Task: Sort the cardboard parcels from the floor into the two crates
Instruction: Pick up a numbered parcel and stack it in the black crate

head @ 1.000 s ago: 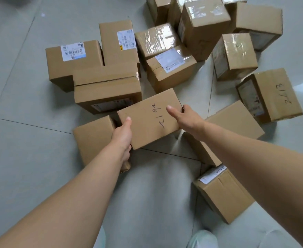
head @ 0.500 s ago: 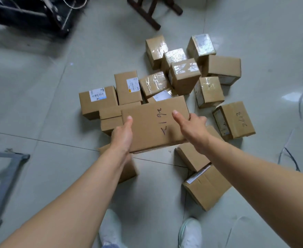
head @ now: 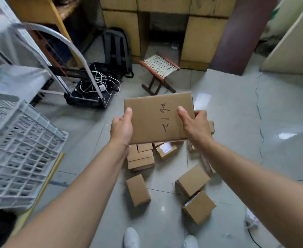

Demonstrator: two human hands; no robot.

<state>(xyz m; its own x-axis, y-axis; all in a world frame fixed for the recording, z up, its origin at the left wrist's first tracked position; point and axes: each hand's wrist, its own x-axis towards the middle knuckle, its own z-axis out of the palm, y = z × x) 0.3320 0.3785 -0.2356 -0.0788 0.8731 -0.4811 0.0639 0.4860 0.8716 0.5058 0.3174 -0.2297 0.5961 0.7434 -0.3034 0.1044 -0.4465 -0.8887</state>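
I hold a flat brown cardboard parcel (head: 154, 113) with black handwriting on its top, raised well above the floor at mid-frame. My left hand (head: 121, 128) grips its left edge and my right hand (head: 194, 125) grips its right edge, thumbs on top. Below it, several more cardboard parcels (head: 138, 189) lie scattered on the tiled floor, partly hidden by the held one and by my arms. A grey slatted plastic crate (head: 21, 154) stands at the left, its rim at about the height of my forearm. Only this one crate is in sight.
A hand trolley (head: 86, 83) with a tangle of white cables stands behind the crate. A black backpack (head: 116, 49) and a small folding stool (head: 158, 68) are farther back, in front of wooden cabinets. My white shoes (head: 131, 238) show at the bottom.
I have lifted the handwritten parcel off the pile and stood up with it. The view rose, bringing the crate, trolley and stool into sight.
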